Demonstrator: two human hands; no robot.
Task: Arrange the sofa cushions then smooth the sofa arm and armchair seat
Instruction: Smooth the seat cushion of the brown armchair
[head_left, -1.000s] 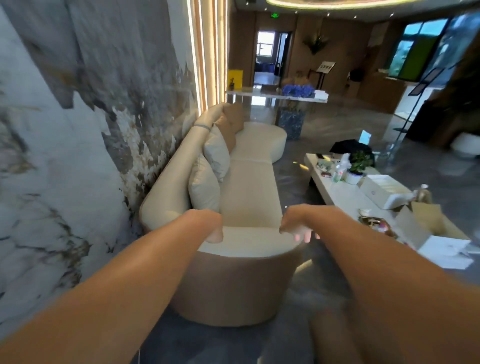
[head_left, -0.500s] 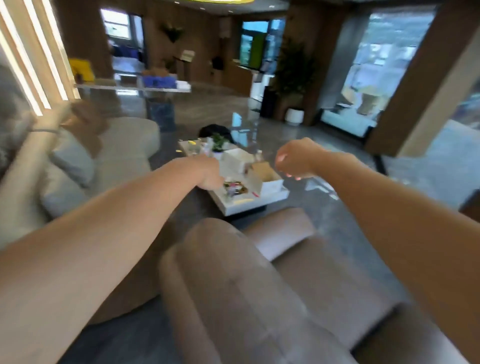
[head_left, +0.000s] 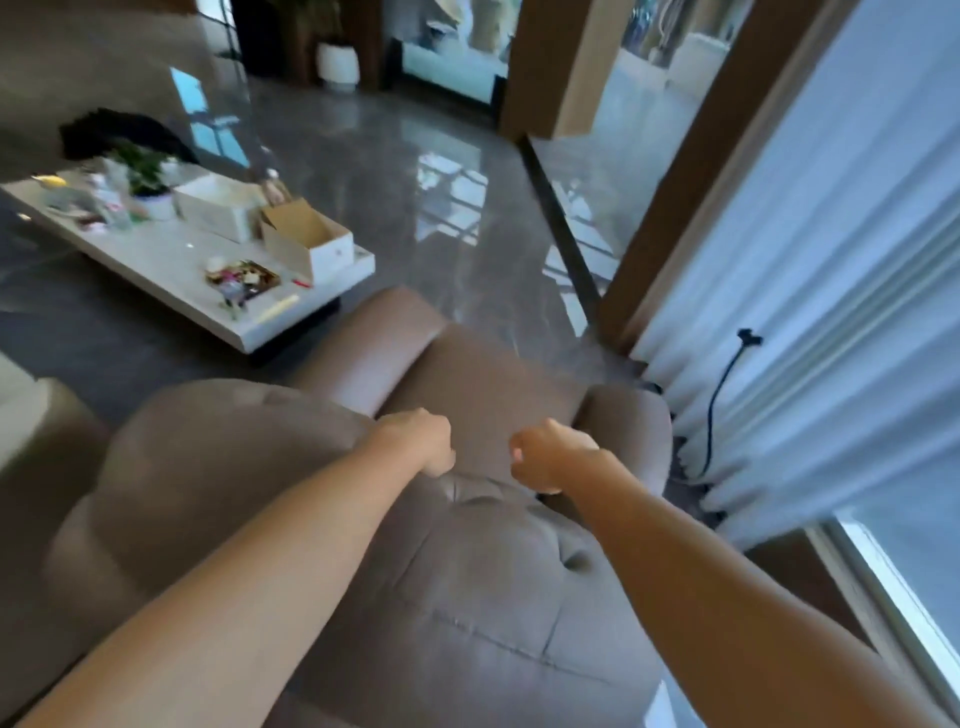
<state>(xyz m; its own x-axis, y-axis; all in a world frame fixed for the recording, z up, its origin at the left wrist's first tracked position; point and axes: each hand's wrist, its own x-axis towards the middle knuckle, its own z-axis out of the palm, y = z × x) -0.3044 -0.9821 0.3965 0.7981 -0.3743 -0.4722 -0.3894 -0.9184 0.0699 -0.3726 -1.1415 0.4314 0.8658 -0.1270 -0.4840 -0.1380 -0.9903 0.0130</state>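
Observation:
A brown tufted armchair (head_left: 467, 582) fills the lower middle of the view, seen from behind its backrest. Its seat (head_left: 483, 384) lies just beyond my hands, between two padded arms. My left hand (head_left: 421, 441) and my right hand (head_left: 550, 457) are stretched out side by side over the top of the backrest, both with fingers curled in and nothing held. Whether they touch the fabric I cannot tell. A sliver of the cream sofa (head_left: 15, 410) shows at the left edge; its cushions are out of view.
A low white coffee table (head_left: 171, 270) stands left of the armchair with an open cardboard box (head_left: 306, 244), a white box, a potted plant and small clutter. White curtains (head_left: 831, 291) and a black cable hang at the right. Glossy grey floor lies beyond.
My view has swung right from the cream sofa's arm to the brown armchair. Both hands left the sofa arm and now hover over the armchair's backrest.

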